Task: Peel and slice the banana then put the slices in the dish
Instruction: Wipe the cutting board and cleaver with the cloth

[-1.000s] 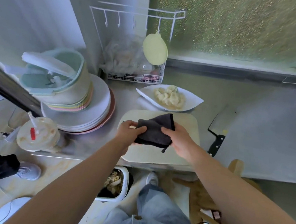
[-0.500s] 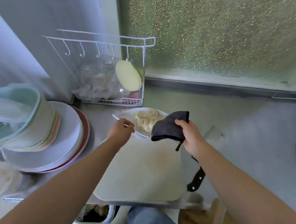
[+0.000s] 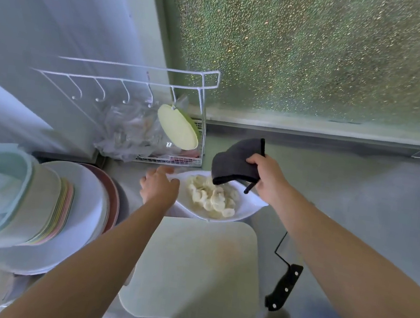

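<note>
The banana slices (image 3: 211, 199) lie piled in the dish (image 3: 252, 204). The left hand (image 3: 158, 186) rests open on its rim; the right hand (image 3: 267, 178) grips a dark cloth (image 3: 234, 162) just above. The dangling cloth could brush the slices, or a nudge could tip the dish on the worktop (image 3: 357, 205).

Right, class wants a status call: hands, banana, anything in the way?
Left hand on the dish rim. Right hand holds dark cloth above it. Banana slices in the dish. Cutting board bare, knife beside it.
</note>
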Demonstrator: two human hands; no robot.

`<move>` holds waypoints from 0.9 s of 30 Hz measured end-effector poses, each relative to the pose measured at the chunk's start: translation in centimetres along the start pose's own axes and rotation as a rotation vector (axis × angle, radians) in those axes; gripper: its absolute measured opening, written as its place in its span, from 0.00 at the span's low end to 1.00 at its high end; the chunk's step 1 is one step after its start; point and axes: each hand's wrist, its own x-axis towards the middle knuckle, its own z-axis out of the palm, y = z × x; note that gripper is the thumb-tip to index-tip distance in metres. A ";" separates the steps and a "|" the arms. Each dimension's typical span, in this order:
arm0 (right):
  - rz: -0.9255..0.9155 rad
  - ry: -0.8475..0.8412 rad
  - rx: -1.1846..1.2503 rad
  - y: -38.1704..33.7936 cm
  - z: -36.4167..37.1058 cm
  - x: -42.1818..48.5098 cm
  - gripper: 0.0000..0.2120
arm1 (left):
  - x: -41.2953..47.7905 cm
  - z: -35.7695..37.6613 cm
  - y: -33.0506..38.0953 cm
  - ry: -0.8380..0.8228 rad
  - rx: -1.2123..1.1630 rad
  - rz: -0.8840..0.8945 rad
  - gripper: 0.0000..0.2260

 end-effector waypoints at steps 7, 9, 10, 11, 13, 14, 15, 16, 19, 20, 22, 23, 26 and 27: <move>0.102 -0.169 -0.128 0.3 0.8 -1.1 0.06 | -0.3 -1.6 1.7 -0.210 -0.666 0.030 0.18; 0.112 -0.235 -0.110 0.6 0.9 -1.6 0.09 | -0.9 -2.1 2.6 -0.465 -0.815 -0.046 0.21; 0.110 -0.259 -0.089 0.8 1.0 -1.8 0.10 | -1.1 -2.0 2.9 -0.539 -0.826 -0.050 0.21; 0.104 -0.273 -0.058 0.9 1.0 -2.1 0.14 | -1.4 -2.0 3.1 -0.566 -0.840 -0.040 0.19; 0.068 -0.301 0.017 1.1 1.1 -2.5 0.21 | -2.0 -1.8 3.3 -0.526 -0.903 0.025 0.10; 0.027 -0.328 0.042 1.1 1.1 -2.8 0.22 | -2.3 -1.9 3.3 -0.472 -0.929 0.070 0.06; -0.020 -0.348 0.052 1.1 1.0 -3.1 0.23 | -2.8 -2.1 3.3 -0.415 -0.936 0.116 0.04; -0.059 -0.363 0.056 1.0 1.0 -3.5 0.25 | -3.4 -2.4 3.3 -0.361 -0.915 0.166 0.04; -0.123 -0.362 0.071 0.6 0.7 -4.8 0.28 | -4.8 -3.5 3.2 -0.246 -0.813 0.347 0.06; -0.137 -0.361 0.075 0.4 0.8 -5.2 0.29 | -5.3 -4.1 3.2 -0.211 -0.800 0.405 0.07; -0.165 -0.363 0.078 -0.6 1.2 -6.1 0.30 | -6.1 -5.3 3.5 -0.121 -0.788 0.500 0.07; -0.188 -0.364 0.070 -1.3 1.6 -6.8 0.30 | -6.5 -6.1 3.7 -0.067 -0.789 0.533 0.07; -0.258 -0.365 0.079 -4.0 3.5 -8.7 0.30 | -7.1 -8.7 5.1 0.140 -0.809 0.600 0.07; -0.289 -0.364 0.097 -5.0 4.3 -9.2 0.28 | -7.0 -9.8 5.6 0.221 -0.801 0.610 0.06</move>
